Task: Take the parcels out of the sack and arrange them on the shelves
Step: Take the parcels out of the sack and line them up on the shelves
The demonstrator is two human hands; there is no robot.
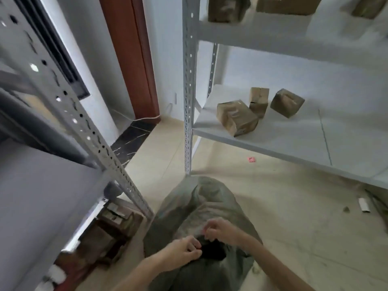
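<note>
A grey-green woven sack [201,202] lies on the floor in front of me, its dark mouth between my hands. My left hand [184,249] pinches the sack's edge on the left of the opening. My right hand [220,228] grips the rim on the far right side. On the lower white shelf [294,143] stand three brown taped parcels: one large [237,117], one upright behind it [259,100], one tilted to the right [286,102]. More brown parcels [226,8] sit on the upper shelf. The inside of the sack is dark and hidden.
A second grey metal rack [69,106] stands close on my left, with brown boxes [113,227] on the floor under it. The right rack's perforated post [188,101] rises just beyond the sack. A red-brown door frame [134,59] is behind. Small scraps lie on the beige floor.
</note>
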